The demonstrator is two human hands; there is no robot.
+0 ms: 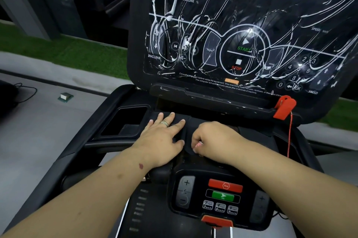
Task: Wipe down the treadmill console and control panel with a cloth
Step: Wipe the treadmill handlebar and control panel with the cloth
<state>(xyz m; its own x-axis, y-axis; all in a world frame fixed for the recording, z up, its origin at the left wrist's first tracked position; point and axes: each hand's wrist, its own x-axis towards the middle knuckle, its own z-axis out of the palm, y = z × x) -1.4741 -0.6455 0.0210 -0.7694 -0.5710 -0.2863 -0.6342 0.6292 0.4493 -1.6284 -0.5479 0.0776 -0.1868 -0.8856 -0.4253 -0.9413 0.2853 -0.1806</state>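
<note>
I see the dark cloth [186,127] under both hands on the tray; left hand [162,137] pressed flat, right hand [211,137] pinching it; foam-streaked glossy black console screen [242,30] directly ahead, above.

Bare forearms, banded ring [164,123] (left hand [161,137])

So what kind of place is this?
Probably a gym or fitness room. There is a black treadmill console with START and STOP markings, a small lower control panel with speed buttons, and a strip of green artificial turf beside the grey floor.
</note>
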